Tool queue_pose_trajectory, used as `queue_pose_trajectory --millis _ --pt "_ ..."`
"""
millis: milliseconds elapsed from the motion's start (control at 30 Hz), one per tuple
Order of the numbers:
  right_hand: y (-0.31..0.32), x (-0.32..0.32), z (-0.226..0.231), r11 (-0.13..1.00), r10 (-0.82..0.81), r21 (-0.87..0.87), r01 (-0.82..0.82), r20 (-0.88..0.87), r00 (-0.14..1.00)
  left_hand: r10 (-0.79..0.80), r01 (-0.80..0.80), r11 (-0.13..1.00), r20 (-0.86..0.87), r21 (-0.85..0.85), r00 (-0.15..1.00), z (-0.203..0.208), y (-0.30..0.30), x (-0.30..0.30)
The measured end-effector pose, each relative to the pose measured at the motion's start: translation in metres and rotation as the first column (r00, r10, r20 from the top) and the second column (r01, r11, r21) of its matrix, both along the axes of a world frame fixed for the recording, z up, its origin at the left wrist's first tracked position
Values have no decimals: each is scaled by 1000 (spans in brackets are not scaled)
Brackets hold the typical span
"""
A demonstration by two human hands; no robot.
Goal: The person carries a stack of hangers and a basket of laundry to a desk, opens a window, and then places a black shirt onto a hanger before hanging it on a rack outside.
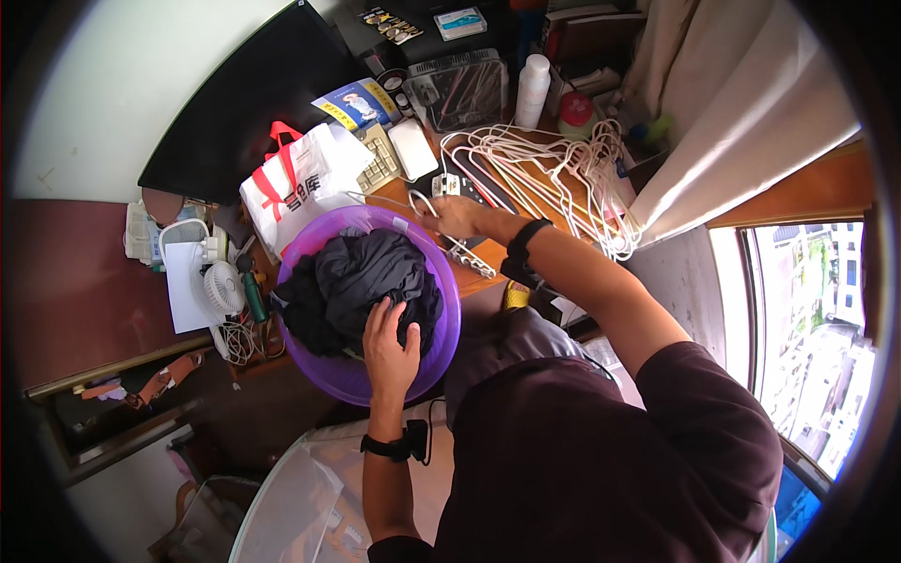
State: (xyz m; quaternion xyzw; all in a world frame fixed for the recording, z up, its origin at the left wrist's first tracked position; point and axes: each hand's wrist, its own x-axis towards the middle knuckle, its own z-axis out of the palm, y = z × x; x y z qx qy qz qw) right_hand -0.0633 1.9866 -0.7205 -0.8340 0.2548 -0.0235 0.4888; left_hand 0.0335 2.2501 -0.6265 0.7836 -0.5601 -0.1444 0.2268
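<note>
Hangers [554, 174] beyond basin [447, 310], bag [300, 183] alongside

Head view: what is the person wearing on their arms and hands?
Both hands are bare, without gloves. The left hand has a black band with a small black device on its wrist. The right hand has a wider black wrist strap. Forearms are uncovered; a dark maroon short-sleeved shirt covers the shoulders.

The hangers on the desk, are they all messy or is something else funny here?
Yes, the white hangers lie in a tangled heap on the desk, hooks pointing every way. The right hand is on one at the rim of the purple basin. The left hand rests on dark clothes bunched up in it. Nothing looks spilled or broken.
</note>
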Motion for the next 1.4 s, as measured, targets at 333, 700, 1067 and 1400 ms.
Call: queue_pose_trajectory --millis 333,700,1067,1400 --pt "-13 -8 -53 904 -416 -134 406 -50 908 -18 15 999 78 34 997 -1 -12 7" --pt "-11 -159 -27 618 -750 -370 694 -13 661 -13 2 999 217 52 976 -9 -27 9" --pt "-44 -194 -55 673 -703 -504 542 -205 681 67 -75 997 214 26 975 6 -18 2" --pt "-16 -187 9 678 -710 -181 713 93 698 39 -45 999 159 31 987 16 -28 -2"
